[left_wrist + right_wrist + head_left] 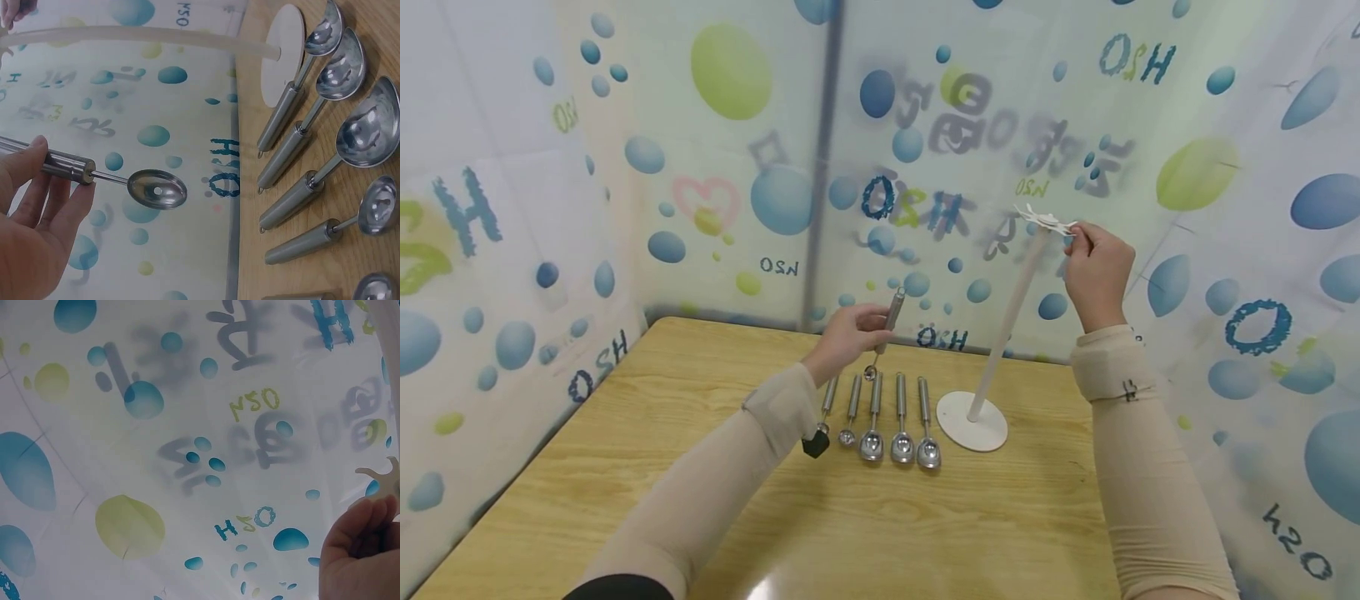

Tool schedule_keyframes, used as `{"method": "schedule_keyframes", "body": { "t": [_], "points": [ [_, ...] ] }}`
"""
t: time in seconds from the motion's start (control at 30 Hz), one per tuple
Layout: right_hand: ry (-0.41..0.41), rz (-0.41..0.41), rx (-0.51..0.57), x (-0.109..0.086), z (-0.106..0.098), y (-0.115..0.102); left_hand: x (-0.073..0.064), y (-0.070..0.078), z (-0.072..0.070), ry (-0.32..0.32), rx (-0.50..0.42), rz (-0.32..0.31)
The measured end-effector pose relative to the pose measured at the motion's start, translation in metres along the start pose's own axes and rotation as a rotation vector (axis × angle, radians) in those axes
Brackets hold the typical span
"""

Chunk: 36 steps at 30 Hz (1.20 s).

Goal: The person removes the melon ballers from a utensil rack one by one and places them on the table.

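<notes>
My left hand holds a small melon baller by its metal handle, raised above the table with the oval bowl downward. A small hole shows in that bowl. Farther right, my right hand pinches a hook on the white top of a tall rack. The rack's pole leans to the right, rising from a round white base. Left of the base lies a row of metal utensils, among them three larger ice cream scoops and a smaller round-bowled scoop.
The wooden table carries the row of utensils, handles toward the back. A patterned curtain hangs behind it and along both sides. Another small scoop lies at the row's left end, partly cut off in the left wrist view.
</notes>
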State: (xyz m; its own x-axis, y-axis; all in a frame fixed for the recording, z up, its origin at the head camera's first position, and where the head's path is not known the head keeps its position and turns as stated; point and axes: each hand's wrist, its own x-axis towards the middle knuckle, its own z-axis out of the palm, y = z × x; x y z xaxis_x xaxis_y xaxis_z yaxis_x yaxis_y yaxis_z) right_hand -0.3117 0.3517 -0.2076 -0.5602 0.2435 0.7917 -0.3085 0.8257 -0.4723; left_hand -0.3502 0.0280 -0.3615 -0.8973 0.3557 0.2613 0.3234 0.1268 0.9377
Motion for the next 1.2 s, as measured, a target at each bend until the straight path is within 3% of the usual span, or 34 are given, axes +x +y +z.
{"method": "schedule_keyframes", "body": {
  "t": [0.43,0.87,1.2],
  "points": [
    [-0.011,0.018,0.007,0.000,0.000,0.003,-0.010,-0.018,-0.020,0.023,-0.021,0.000],
    [-0.012,0.018,0.005,-0.001,0.002,0.001,-0.021,-0.034,-0.035,0.080,0.045,-0.021],
    [-0.014,0.017,-0.011,0.000,0.002,0.000,-0.029,-0.042,-0.048,0.101,0.005,-0.021]
  ]
}}
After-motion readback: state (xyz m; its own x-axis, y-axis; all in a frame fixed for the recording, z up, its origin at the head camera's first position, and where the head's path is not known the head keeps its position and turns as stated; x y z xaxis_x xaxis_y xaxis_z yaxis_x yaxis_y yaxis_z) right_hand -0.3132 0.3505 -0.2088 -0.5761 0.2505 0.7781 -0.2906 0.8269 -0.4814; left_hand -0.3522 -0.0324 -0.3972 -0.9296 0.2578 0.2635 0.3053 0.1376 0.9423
